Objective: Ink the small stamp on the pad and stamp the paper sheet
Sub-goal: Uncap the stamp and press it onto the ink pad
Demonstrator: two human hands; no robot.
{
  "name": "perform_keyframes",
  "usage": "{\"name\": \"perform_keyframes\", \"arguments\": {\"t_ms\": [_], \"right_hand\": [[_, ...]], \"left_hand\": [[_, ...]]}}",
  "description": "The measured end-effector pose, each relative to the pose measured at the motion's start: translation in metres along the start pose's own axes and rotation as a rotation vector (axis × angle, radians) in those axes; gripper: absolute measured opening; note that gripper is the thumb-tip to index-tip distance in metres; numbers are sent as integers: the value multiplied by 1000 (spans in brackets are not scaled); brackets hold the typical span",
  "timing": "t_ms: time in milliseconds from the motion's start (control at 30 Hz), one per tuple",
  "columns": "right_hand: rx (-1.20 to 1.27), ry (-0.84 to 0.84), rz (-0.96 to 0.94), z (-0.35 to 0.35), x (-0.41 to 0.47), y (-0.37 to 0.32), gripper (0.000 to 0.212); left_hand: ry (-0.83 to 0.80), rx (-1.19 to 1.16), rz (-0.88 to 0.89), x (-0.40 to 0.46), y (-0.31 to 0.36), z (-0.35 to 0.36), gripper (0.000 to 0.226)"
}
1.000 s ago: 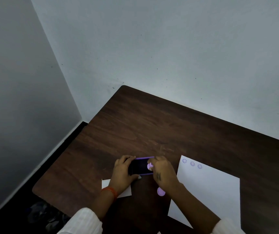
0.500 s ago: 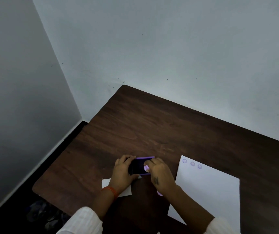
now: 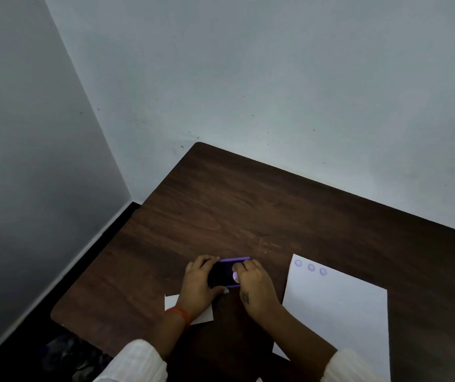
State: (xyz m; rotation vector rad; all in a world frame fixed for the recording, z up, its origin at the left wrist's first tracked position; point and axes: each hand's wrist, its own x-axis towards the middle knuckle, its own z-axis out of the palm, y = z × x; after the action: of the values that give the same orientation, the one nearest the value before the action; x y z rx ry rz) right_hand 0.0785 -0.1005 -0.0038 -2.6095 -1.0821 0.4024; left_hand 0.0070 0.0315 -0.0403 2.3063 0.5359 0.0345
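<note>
A purple-rimmed ink pad (image 3: 225,272) with a dark inking surface lies on the dark wooden table (image 3: 248,216). My left hand (image 3: 197,282) grips the pad's left end. My right hand (image 3: 253,288) is closed on the small pale purple stamp (image 3: 235,275), which rests on the pad's right side, mostly hidden by my fingers. The white paper sheet (image 3: 339,312) lies to the right and carries three round purple stamp marks (image 3: 311,267) along its far left edge.
A small white paper piece (image 3: 190,307) lies under my left wrist near the table's front left corner. Grey walls meet at the far left. Dark clutter sits on the floor (image 3: 63,354) below the table's left edge.
My right hand has shifted left over the pad, covering the purple round thing that showed on the table below it. The stamp moved slightly left on the pad. The left hand stayed.
</note>
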Motion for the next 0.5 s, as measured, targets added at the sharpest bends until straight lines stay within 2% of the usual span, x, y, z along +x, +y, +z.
{"name": "perform_keyframes", "arguments": {"t_ms": [100, 200, 300, 367, 433, 500], "right_hand": [[14, -7, 63, 0, -2, -6, 38], [89, -10, 113, -4, 1, -6, 29], [449, 74, 272, -15, -3, -2, 17], [683, 235, 345, -21, -11, 4, 13], [887, 326, 451, -26, -20, 15, 18], [1178, 306, 610, -31, -31, 29, 23]], "left_hand": [[-12, 22, -8, -1, 2, -2, 76], [-17, 35, -4, -2, 5, -4, 75], [-16, 47, 10, -2, 6, -6, 76], [-23, 70, 14, -3, 7, -7, 76], [-24, 93, 18, -5, 8, -6, 81], [16, 109, 6, -10, 10, -5, 86]]}}
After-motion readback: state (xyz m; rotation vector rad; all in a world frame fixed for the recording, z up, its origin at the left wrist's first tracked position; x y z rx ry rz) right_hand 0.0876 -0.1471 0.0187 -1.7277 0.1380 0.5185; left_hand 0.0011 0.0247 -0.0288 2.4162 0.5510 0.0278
